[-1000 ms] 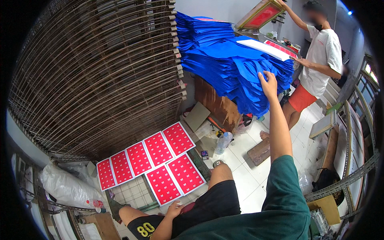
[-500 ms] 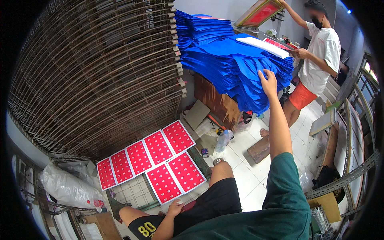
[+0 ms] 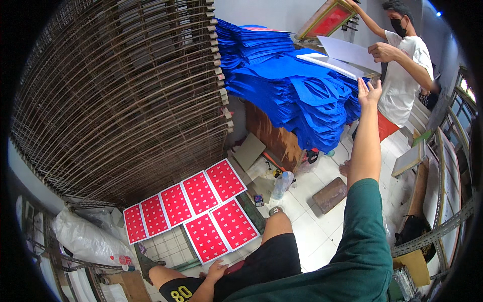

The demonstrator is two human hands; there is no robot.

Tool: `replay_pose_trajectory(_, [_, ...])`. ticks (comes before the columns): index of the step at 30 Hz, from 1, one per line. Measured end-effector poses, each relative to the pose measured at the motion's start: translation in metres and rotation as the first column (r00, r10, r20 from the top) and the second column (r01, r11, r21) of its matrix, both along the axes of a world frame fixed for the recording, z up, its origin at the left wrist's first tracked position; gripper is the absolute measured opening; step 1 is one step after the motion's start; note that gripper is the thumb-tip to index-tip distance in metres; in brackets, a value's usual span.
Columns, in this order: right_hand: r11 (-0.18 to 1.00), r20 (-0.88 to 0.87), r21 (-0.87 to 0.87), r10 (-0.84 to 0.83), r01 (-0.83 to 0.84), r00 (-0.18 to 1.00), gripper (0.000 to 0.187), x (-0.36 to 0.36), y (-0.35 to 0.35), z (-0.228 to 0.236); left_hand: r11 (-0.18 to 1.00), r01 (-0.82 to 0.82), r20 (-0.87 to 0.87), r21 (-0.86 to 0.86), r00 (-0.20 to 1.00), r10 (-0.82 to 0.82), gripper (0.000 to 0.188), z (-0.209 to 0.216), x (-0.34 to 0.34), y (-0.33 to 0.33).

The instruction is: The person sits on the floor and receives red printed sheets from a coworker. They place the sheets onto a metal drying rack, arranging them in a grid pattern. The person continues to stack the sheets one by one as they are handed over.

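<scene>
My right hand (image 3: 370, 91) reaches far out on a stretched arm, palm up and fingers spread, with nothing in it. It is beside the stack of blue fabric bags (image 3: 302, 95) and just below a white sheet (image 3: 349, 53). A co-worker's hand (image 3: 383, 52) is at that sheet's right edge. The co-worker's other hand holds up a framed printing screen (image 3: 326, 19) with a red middle. My left hand (image 3: 216, 272) lies loosely by my lap, fingers extended and holding nothing. Several red printed sheets (image 3: 205, 194) with white borders lie in two rows before it.
A tall wire drying rack (image 3: 126, 95) fills the left side. On the tiled floor are a plastic bottle (image 3: 283, 184) and a brown block (image 3: 329, 195). Metal shelving (image 3: 437, 229) stands at right. A plastic-wrapped roll (image 3: 85, 236) lies at lower left.
My right hand has moved right and turned palm up. The co-worker has lifted a sheet off the white board, its white side now showing. My left hand has barely moved.
</scene>
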State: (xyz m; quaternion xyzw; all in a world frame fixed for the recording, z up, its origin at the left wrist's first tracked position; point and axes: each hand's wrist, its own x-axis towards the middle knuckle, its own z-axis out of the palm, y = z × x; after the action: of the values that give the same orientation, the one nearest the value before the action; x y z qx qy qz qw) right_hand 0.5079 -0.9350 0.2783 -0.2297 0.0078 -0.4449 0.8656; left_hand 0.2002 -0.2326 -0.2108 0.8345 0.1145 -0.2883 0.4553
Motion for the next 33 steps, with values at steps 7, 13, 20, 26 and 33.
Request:
replay_pose_trajectory(7, [0.962, 0.168, 0.168, 0.190, -0.218, 0.967, 0.108, 0.005, -0.041, -0.016, 0.998, -0.032, 0.006, 0.044, 0.999, 0.032, 0.054, 0.022, -0.004, -0.002])
replay_pose_trajectory(13, [0.968, -0.161, -0.020, 0.243, -0.249, 0.957, 0.051, 0.024, -0.044, -0.010, 0.999, -0.040, 0.047, 0.025, 0.998, 0.039, 0.054, 0.020, -0.006, 0.000])
replay_pose_trajectory(20, [0.953, -0.364, -0.257, 0.058, -0.161, 0.929, 0.035, 0.028, 0.045, 0.031, 0.997, -0.009, 0.096, 0.083, 0.995, 0.001, 0.052, 0.012, -0.008, 0.005])
replay_pose_trajectory(26, [0.902, 0.119, -0.427, 0.128, -0.066, 0.985, 0.036, 0.002, 0.098, 0.076, 0.989, -0.069, 0.201, -0.132, 0.975, 0.095, 0.048, 0.029, 0.010, -0.014])
replay_pose_trajectory(33, [0.922, 0.436, -0.387, 0.148, 0.036, 0.888, 0.038, -0.083, 0.303, 0.106, 0.907, 0.117, 0.456, -0.404, 0.885, 0.089, 0.052, 0.214, 0.086, -0.061])
